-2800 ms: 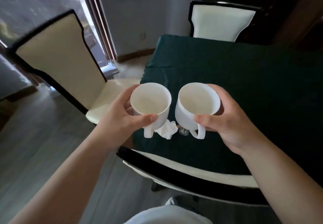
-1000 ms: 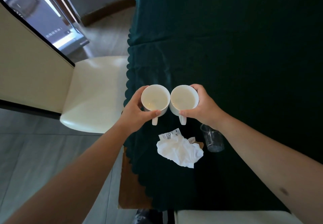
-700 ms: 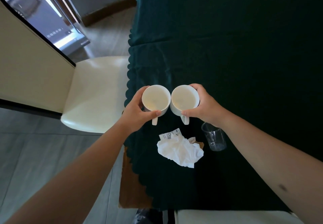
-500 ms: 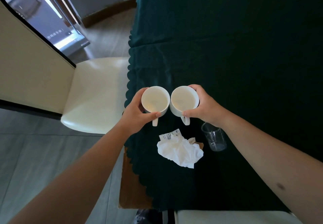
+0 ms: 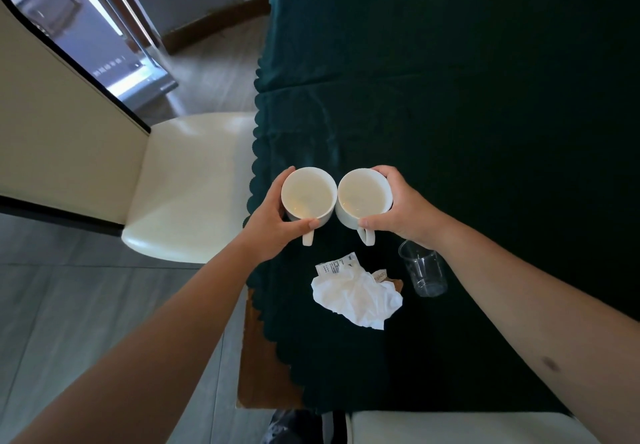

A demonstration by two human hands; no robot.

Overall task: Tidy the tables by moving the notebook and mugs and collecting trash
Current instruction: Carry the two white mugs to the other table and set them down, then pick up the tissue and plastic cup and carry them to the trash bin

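Observation:
Two empty white mugs sit side by side, rims touching, over the left part of the dark green tablecloth (image 5: 467, 104). My left hand (image 5: 268, 227) grips the left mug (image 5: 308, 196) around its body; my right hand (image 5: 405, 209) grips the right mug (image 5: 363, 196). Both handles point toward me. I cannot tell whether the mugs rest on the cloth or hover just above it. Nearer to me lie a crumpled white tissue (image 5: 358, 296) with a printed receipt scrap (image 5: 336, 265) and a small brown paper piece (image 5: 393, 282).
A clear plastic cup (image 5: 424, 272) stands right of the tissue, under my right wrist. A cream chair (image 5: 187, 187) stands at the table's left side; another chair's seat (image 5: 450, 428) is at the near edge. The wooden table corner (image 5: 263, 357) shows beneath the cloth.
Since 2.8 s ago the view has tipped down over the table and the mugs have come lower toward the cloth. In the last second both hands and mugs barely moved.

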